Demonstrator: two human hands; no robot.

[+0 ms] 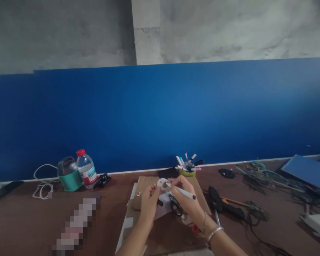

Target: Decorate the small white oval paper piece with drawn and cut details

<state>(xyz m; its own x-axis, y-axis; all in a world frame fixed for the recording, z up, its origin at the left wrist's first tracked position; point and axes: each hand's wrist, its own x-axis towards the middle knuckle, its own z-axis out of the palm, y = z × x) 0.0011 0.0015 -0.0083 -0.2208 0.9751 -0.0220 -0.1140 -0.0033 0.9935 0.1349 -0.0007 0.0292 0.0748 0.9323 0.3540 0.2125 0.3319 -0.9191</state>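
My right hand [185,193] grips a white marker [186,193], its dark end pointing right and its tip close to a small white round piece [162,183]. That piece is pinched in my left hand [150,199], which also has a black marker cap [160,202] showing below its fingers. Under both hands lie a sheet of white paper [161,211] and a piece of brown cardboard [144,183]. Scissors with dark handles [176,209] rest on the paper beneath my right hand. What is drawn on the white piece is too small to tell.
Behind the cardboard stands a pen holder [188,173] full of pens. To the right lie a black glue gun [224,204] and tangled cables [277,181]. A water bottle [87,170] and a teal container [70,181] stand at left. A blue partition [160,117] runs along the back.
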